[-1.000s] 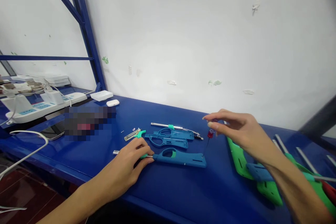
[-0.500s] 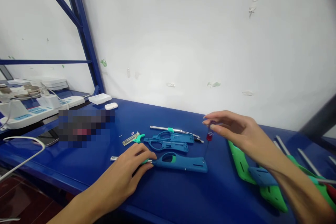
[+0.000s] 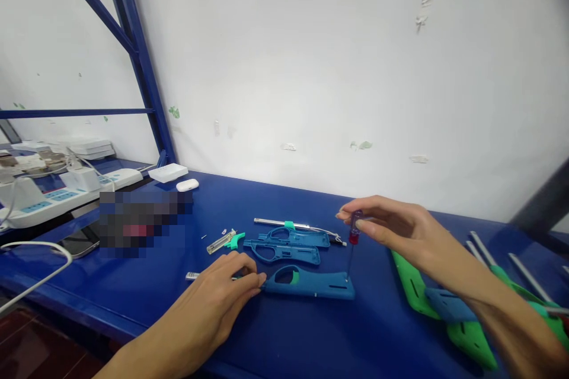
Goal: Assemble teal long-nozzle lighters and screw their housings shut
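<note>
A blue long-necked gas lighter (image 3: 311,285) lies on the blue table, its metal tip pointing left. My left hand (image 3: 217,290) pinches it at the neck. My right hand (image 3: 402,222) grips a small screwdriver (image 3: 355,230) by its clear purple-red handle, the shaft slanting down to the right end of the lighter's handle. Behind it rest two opened blue shell halves (image 3: 288,253), a metal lighter tube (image 3: 275,223) with a green collar and wire, and a clear fuel tank (image 3: 217,243) beside a green trigger (image 3: 233,240). A tiny screw (image 3: 204,237) lies farther left.
Several green and blue lighters (image 3: 411,284) are piled at the right, partly behind my right forearm. At the left are a power strip (image 3: 95,188), a phone (image 3: 80,243), a white earbud case (image 3: 187,185), a white box (image 3: 168,173) and a pixelated dark patch. A white wall rises behind.
The view has shifted slightly. My right fingers have changed position a little around the screwdriver handle, which stands more upright; its tip stays at the lighter's end. My left hand keeps hold of the neck.
</note>
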The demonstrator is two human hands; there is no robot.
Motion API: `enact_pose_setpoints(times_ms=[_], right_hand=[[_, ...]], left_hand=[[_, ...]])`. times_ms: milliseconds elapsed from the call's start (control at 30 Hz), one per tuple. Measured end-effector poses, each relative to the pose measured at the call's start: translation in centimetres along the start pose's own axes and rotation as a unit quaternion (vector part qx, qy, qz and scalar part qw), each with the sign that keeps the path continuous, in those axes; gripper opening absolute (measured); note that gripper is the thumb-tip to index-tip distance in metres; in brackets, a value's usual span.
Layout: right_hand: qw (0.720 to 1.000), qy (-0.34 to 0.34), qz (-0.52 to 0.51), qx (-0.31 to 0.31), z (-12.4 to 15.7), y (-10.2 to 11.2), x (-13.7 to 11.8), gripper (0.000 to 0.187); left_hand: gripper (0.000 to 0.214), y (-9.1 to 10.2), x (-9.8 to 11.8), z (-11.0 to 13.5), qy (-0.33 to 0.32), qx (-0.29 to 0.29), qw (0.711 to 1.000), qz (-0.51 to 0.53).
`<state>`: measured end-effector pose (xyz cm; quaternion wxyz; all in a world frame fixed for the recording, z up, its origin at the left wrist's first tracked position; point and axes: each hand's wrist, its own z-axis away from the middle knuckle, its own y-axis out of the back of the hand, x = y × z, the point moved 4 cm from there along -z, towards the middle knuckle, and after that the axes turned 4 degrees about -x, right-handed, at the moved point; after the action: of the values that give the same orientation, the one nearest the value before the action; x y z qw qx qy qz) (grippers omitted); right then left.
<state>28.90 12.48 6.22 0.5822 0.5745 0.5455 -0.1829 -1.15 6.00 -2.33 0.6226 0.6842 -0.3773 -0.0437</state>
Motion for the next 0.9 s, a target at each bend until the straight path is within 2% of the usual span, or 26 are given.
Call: enact_pose_setpoints(times_ms=[200,333,400,567,733,900], right_hand=[[1.000,0.007,-0.004,0.025,-0.1,-0.1,0.0,0.027],[1.000,-0.003,-0.007,0.002,0.0,-0.2,-0.1,0.034],[1.000,0.004,-0.013,-0.002,-0.1,-0.4,-0.2,0.030],[0.999,0.012,-0.018,0.025,0.0,-0.3,-0.4,0.026],[1.000,-0.003,-0.028,-0.009,0.2,-0.5,-0.5,0.029],[0.999,0.029,-0.022,0.039,-0.3,-0.4,-0.1,0.021]], left_hand=[[0.028,-0.2,-0.1,0.0,0.004,0.000,1.000,-0.007],[0.027,-0.2,-0.2,0.0,0.013,-0.001,1.000,0.008],[0.026,-0.3,-0.3,0.1,0.022,-0.002,1.000,0.021],[0.025,-0.5,-0.6,0.1,0.020,0.019,0.999,0.026],[0.023,-0.8,-0.9,0.1,0.016,0.026,0.999,0.027],[0.021,-0.7,-1.1,0.2,0.026,0.018,0.999,0.024]])
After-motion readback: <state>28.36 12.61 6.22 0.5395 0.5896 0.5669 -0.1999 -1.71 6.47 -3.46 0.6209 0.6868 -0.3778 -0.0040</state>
